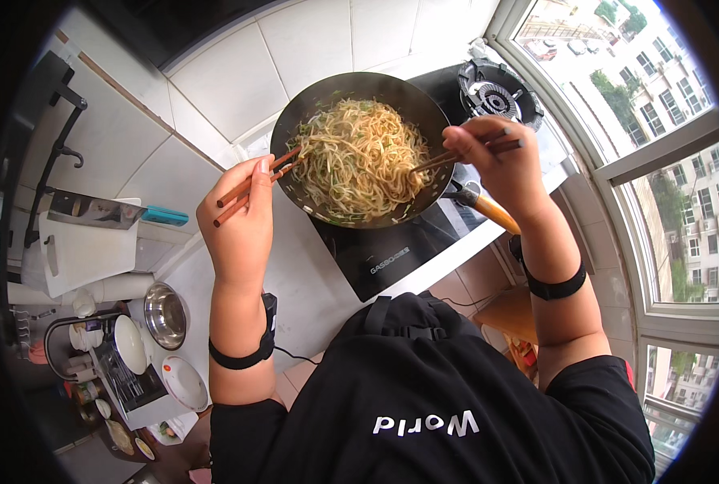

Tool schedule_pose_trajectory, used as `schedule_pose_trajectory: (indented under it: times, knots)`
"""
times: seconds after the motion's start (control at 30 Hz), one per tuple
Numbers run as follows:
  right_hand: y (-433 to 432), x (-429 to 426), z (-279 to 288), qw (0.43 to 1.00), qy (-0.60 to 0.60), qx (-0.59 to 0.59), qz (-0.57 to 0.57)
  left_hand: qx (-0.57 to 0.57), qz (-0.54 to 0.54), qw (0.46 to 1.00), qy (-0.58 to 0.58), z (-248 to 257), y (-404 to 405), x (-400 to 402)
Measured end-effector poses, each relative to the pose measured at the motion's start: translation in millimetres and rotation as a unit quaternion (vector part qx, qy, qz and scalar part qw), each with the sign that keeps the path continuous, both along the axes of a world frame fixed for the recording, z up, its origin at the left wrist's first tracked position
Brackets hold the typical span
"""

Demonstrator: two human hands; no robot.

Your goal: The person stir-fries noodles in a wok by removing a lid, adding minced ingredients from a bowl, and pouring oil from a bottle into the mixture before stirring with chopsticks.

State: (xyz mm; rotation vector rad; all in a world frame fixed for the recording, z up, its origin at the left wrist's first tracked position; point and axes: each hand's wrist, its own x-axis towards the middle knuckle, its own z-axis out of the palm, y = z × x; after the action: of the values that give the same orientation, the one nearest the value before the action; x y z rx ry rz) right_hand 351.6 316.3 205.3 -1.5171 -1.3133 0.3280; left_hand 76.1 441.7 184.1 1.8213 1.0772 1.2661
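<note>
A dark wok (359, 222) full of noodles (365, 151) with green strips and pale shreds sits on the black gas cooktop (383, 260). Light steam rises from it. My left hand (238, 212) holds a pair of reddish-brown wooden chopsticks (238, 193), their tips in the noodles at the wok's left side. Another pair of chopsticks (438, 161) is gripped in my right hand (498, 157), the tips in the noodles at the right side. The wok's wooden handle (495, 212) points to the lower right, below my right hand.
An unlit-looking second burner (498, 97) stands at the back right, by the window. On the left a cleaver (96, 210) hangs before a white cutting board (87, 254). Below are a steel bowl (166, 316), a plate (184, 382) and a dish rack (102, 387).
</note>
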Motion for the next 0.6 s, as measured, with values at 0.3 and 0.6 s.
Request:
schedule_pose_trajectory:
  times: [0.3,0.6]
  knots:
    - [22,26,7,0.978,-0.082,-0.123,-0.146,-0.077,-0.049,0.989,0.119,2,-4,-3]
    - [43,44,-1,0.97,0.021,-0.2,-0.135,-0.131,-0.106,0.974,0.152,-1,14,-3]
